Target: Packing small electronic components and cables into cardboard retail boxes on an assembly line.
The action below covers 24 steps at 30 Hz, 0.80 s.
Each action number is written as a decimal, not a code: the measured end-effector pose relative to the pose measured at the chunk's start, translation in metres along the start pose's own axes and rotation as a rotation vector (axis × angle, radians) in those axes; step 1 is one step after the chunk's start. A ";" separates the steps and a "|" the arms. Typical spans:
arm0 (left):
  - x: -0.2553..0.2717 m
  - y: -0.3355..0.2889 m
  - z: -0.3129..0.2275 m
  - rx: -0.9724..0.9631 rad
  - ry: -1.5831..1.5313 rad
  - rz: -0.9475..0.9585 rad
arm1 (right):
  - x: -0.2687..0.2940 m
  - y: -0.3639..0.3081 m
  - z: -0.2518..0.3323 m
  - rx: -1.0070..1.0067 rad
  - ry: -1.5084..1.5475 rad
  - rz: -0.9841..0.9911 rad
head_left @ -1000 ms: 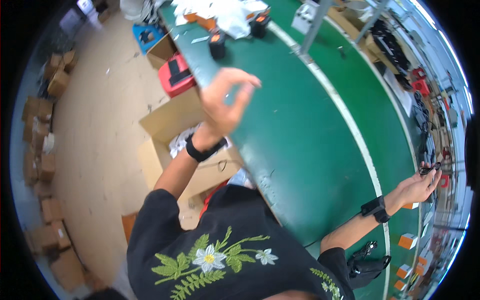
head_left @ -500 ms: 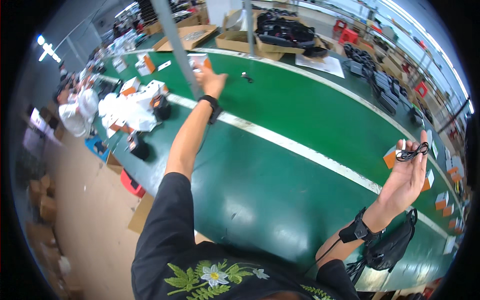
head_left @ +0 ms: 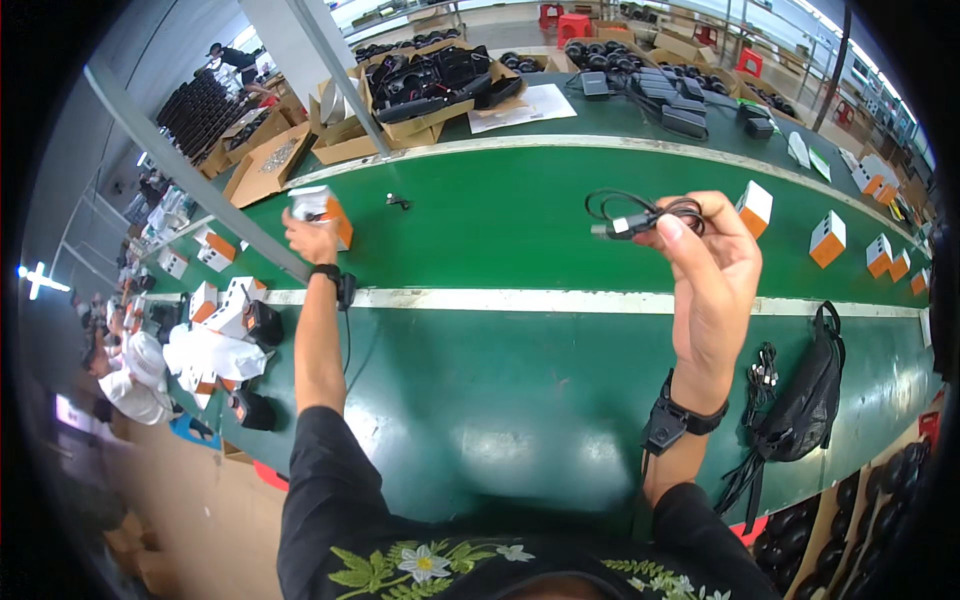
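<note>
My left hand (head_left: 312, 240) is closed on the near left part of a white and orange box (head_left: 338, 220) over the green belt. A dark patch shows at the box's near side; I cannot make out what it is. My right hand (head_left: 715, 260) is raised above the belt, pinching a looped black USB cable (head_left: 640, 222) between thumb and fingers. The cable's plug points left. A small black and silver piece (head_left: 398, 202) lies on the belt, right of the box.
More white and orange boxes (head_left: 828, 240) line the belt at right. A black bag (head_left: 800, 395) and bundled cables (head_left: 762, 372) lie on the near table. White plastic wrap (head_left: 205, 352) and black devices (head_left: 252, 410) are at left. A metal post (head_left: 340, 75) rises at the far edge.
My view has turned left. The left hand has gone from reaching with spread fingers to gripping the box, which has come nearer. The right hand has turned and now pinches the cable.
</note>
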<state>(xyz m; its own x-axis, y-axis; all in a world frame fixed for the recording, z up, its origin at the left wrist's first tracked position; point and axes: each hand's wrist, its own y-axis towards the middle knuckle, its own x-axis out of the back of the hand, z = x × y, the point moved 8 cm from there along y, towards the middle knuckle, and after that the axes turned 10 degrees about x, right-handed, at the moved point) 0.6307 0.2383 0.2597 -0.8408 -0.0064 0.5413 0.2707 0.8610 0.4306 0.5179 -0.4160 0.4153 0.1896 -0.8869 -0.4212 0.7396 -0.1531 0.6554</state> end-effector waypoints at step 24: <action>0.391 -0.405 0.048 -0.334 -0.144 0.125 | -0.224 -0.234 0.029 0.212 -0.244 1.049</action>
<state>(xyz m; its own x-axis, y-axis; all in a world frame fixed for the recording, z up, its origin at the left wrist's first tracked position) 0.1699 -0.0889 0.2620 -0.8425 0.1801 0.5076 0.4930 0.6375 0.5921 0.2832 -0.1945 0.3746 0.5092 -0.6791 0.5287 0.1550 0.6766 0.7199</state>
